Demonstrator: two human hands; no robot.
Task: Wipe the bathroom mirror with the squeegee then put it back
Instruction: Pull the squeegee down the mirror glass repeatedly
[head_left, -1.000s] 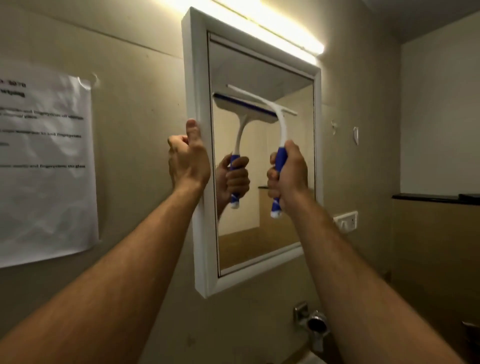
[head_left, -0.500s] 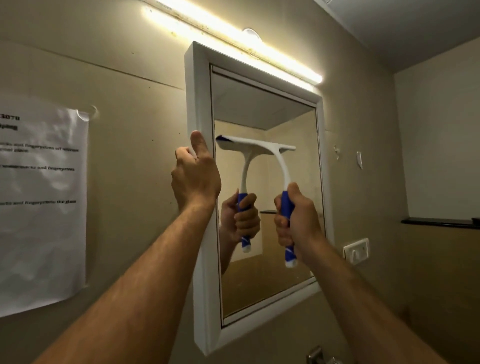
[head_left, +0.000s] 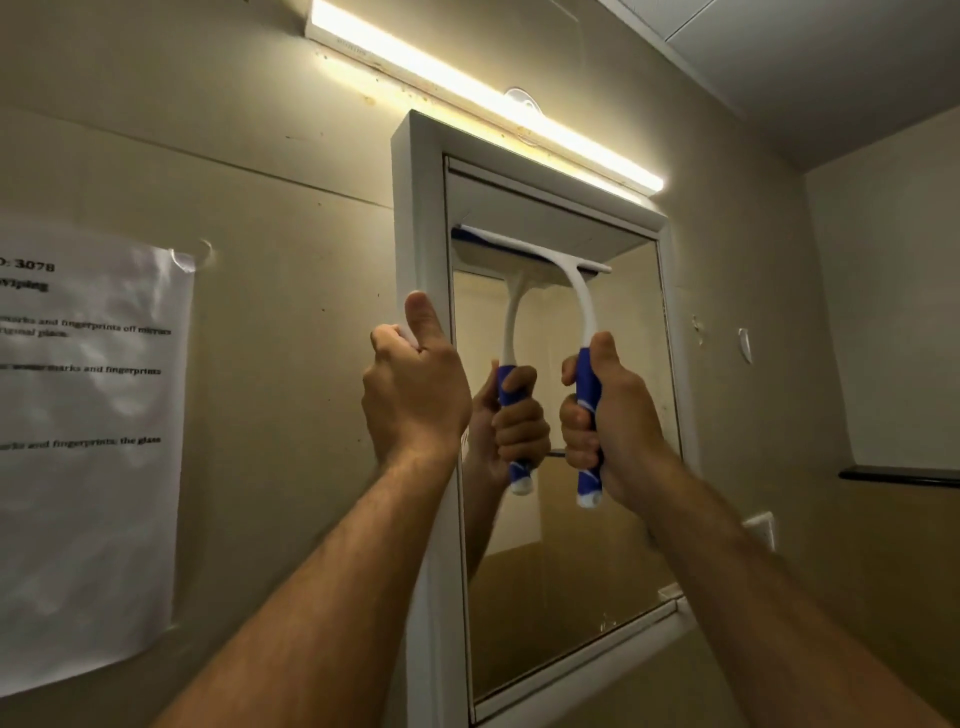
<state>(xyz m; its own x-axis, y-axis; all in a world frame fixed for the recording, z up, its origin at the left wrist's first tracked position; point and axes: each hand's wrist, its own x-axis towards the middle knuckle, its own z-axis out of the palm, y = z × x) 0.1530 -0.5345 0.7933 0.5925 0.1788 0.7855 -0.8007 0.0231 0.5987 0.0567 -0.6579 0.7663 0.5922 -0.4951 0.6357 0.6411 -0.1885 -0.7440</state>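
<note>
1 mirror (head_left: 566, 519), 1 squeegee (head_left: 576, 306), 2 hands (head_left: 415, 395), 1 paper (head_left: 88, 447)

A single head-worn camera looks forward and upward from close range at the wall-mounted mirror (head_left: 561, 415), its white frame filling the middle, both forearms reaching in from below.
</note>
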